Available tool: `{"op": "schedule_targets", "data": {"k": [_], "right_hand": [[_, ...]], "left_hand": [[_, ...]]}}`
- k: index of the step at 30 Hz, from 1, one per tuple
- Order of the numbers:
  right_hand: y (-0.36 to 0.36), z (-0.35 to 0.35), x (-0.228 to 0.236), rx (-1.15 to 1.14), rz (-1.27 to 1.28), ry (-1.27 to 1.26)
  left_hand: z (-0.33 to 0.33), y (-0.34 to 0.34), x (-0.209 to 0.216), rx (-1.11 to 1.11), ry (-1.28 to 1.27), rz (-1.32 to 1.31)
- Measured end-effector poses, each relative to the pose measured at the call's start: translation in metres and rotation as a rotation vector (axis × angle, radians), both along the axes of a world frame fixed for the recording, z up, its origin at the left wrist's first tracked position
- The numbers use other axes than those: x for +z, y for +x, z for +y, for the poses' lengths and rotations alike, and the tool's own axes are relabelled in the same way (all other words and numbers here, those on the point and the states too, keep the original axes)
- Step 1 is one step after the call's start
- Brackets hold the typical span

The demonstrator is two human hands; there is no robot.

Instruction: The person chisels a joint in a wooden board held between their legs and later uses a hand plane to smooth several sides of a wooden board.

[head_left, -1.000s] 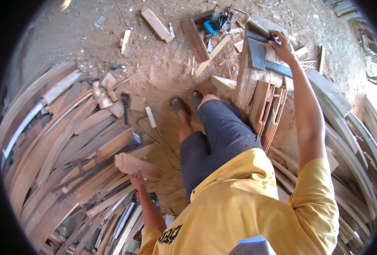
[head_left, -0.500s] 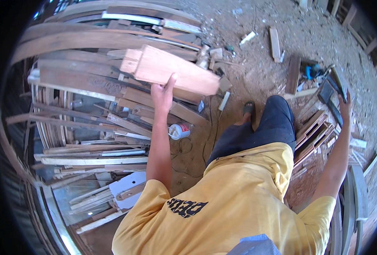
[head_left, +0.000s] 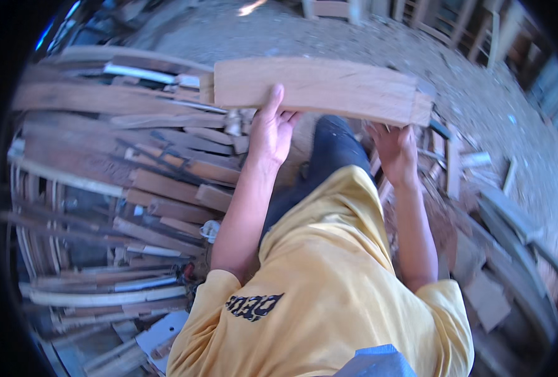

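Observation:
A pale wooden board (head_left: 317, 88) with a narrower stepped tongue at each end is held out level in front of me. My left hand (head_left: 271, 138) grips it left of the middle, thumb on the upper face and fingers under the near edge. My right hand (head_left: 396, 154) is at the near edge by the right end, its fingers curled against the board. The fingertips of that hand are partly hidden by the board. Just beyond the right end lies a dark object (head_left: 441, 129), too blurred to name.
Stacked timber planks (head_left: 97, 100) and short offcuts (head_left: 166, 188) fill the left side. Grey curved timbers (head_left: 511, 245) lie at the lower right. Wooden frames (head_left: 439, 25) stand at the far edge of the dirt floor (head_left: 229, 38).
The board has swung to the right and is now level across the view. My right hand has left the dark tools at the right and come in to the board's right end.

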State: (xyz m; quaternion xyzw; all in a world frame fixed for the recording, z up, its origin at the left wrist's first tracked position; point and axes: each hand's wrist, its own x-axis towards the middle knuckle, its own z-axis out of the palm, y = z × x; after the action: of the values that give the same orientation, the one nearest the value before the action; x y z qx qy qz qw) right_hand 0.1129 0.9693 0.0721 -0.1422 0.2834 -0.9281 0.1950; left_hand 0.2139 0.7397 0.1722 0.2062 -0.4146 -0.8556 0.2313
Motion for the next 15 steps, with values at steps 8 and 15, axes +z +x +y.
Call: {"op": "schedule_targets", "data": {"k": [8, 15], "right_hand": [[0.001, 0.181, 0.056, -0.818, -0.079, 0.195], [0.067, 0.209, 0.054, -1.449, 0.212, 1.615]], "left_hand": [[0.125, -0.055, -0.027, -0.879, 0.093, 0.079], [0.062, -0.005, -0.028, -0.789, -0.532, -0.123]]}}
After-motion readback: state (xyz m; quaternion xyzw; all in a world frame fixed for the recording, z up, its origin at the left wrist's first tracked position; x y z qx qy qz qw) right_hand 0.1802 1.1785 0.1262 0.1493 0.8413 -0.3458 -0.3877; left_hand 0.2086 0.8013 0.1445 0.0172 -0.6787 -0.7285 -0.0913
